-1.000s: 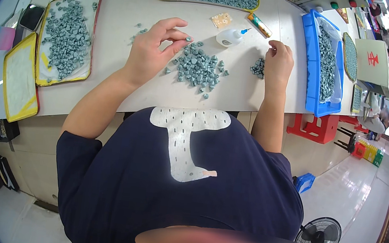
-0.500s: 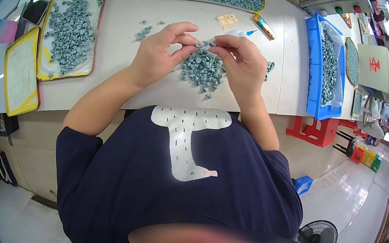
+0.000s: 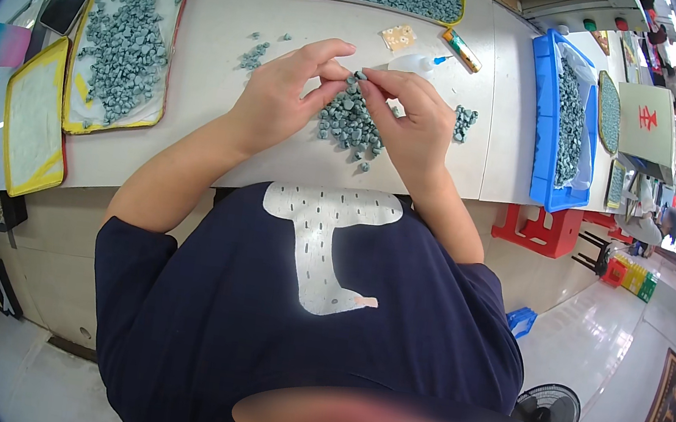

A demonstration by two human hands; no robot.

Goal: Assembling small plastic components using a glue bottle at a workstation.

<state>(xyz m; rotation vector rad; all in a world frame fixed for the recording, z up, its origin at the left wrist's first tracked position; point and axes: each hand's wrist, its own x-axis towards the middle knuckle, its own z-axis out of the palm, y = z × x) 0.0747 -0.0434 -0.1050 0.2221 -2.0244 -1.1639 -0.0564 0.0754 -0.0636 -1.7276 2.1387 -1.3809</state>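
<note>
My left hand (image 3: 283,94) and my right hand (image 3: 415,119) meet over the table, thumbs and forefingers pinched together. Between their fingertips sits a small grey-green piece (image 3: 359,75); whether it is one part or two pressed together is too small to tell. Directly beneath lies a loose pile of similar grey-green pieces (image 3: 351,123), partly covered by my hands. A smaller cluster of such pieces (image 3: 465,123) is just right of my right hand, and a few more pieces (image 3: 253,56) lie beyond my left wrist.
A yellow-rimmed tray (image 3: 171,61) of pieces stands left, beside another yellow-rimmed tray (image 3: 36,120) and a phone (image 3: 63,10). A full tray (image 3: 374,4) is at the back. A white bottle (image 3: 413,65) with a blue tip, a tube (image 3: 462,50) and a blue bin (image 3: 547,128) lie right.
My hands have come together. Earlier a piece showed at each hand's fingertips, slightly apart; now the fingertips meet at one spot. My right hand shifted a little left, uncovering more of the right cluster.
</note>
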